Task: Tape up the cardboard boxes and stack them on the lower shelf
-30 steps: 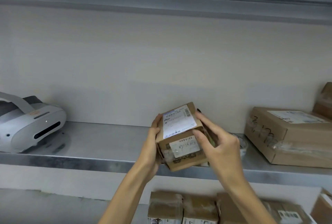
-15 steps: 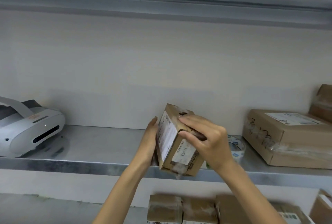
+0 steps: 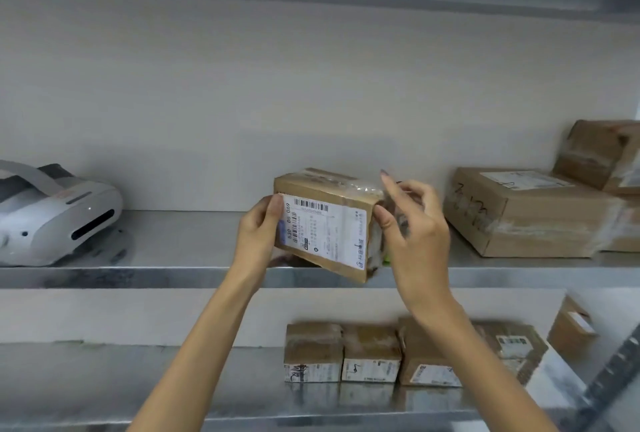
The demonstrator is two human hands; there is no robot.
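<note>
Fingers (image 3: pixel 420 194) of the right hand (image 3: pixel 415 234) curl loosely at the right end of the small cardboard box (image 3: pixel 325 227), thumb on its edge; whether they pinch anything cannot be told. The left hand (image 3: pixel 258 234) grips its left end, thumb on the label. The box hangs tilted over the front edge of the upper shelf (image 3: pixel 138 275). A white headset (image 3: pixel 52 217) sits at that shelf's left end and a large taped box (image 3: pixel 526 213) at its right. A row of small boxes (image 3: pixel 370 352) lines the lower shelf (image 3: pixel 138 383).
</note>
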